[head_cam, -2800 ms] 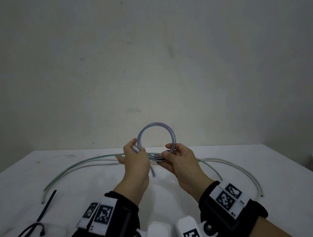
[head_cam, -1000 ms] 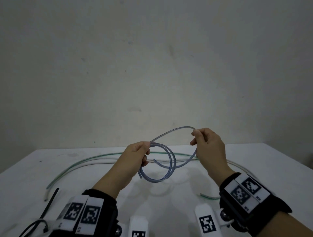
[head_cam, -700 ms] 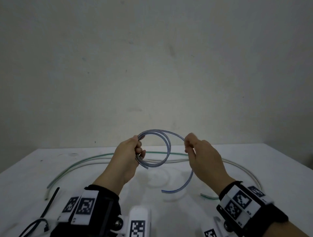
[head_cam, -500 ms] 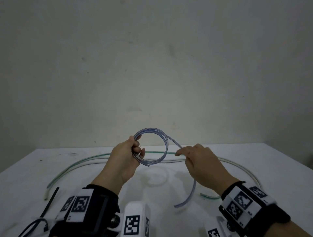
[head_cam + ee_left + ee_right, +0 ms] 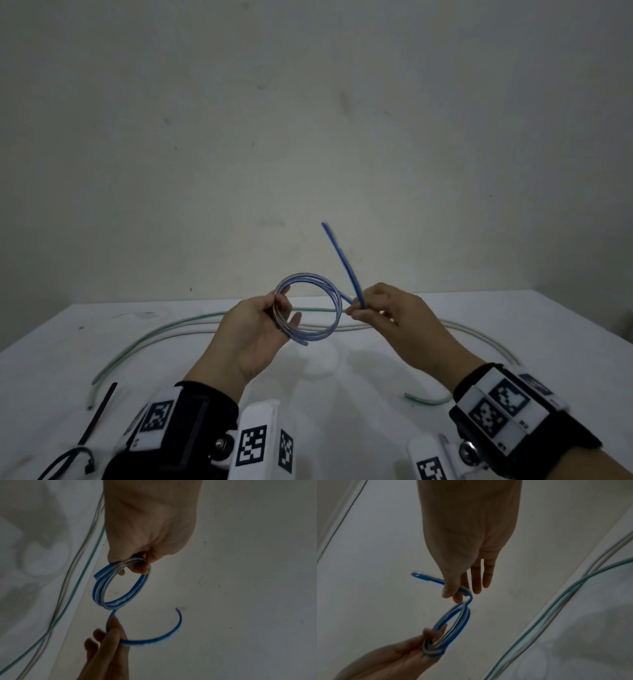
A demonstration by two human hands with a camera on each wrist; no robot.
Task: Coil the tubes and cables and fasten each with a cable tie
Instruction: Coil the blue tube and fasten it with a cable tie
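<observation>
A clear tube with a blue stripe (image 5: 310, 310) is wound into a small coil held above the white table (image 5: 513, 325). My left hand (image 5: 274, 317) grips the coil's left side, fingers curled through it; the same coil (image 5: 120, 586) shows in the left wrist view. My right hand (image 5: 359, 306) pinches the loose tail (image 5: 339, 257) just right of the coil, and that tail points up and away. In the right wrist view the thumb and forefinger hold the tail (image 5: 464, 590) while the other fingers stay straight.
A green-striped tube (image 5: 147, 339) and a white tube (image 5: 479, 337) lie in long arcs across the table behind my hands. A black cable tie (image 5: 99, 413) lies at the near left, with a black looped cable (image 5: 68, 460) at the bottom left corner.
The coil opened out and my hands rewound it tighter. The tail, hanging down below my right hand half a second ago, has swung up and now points upward.
</observation>
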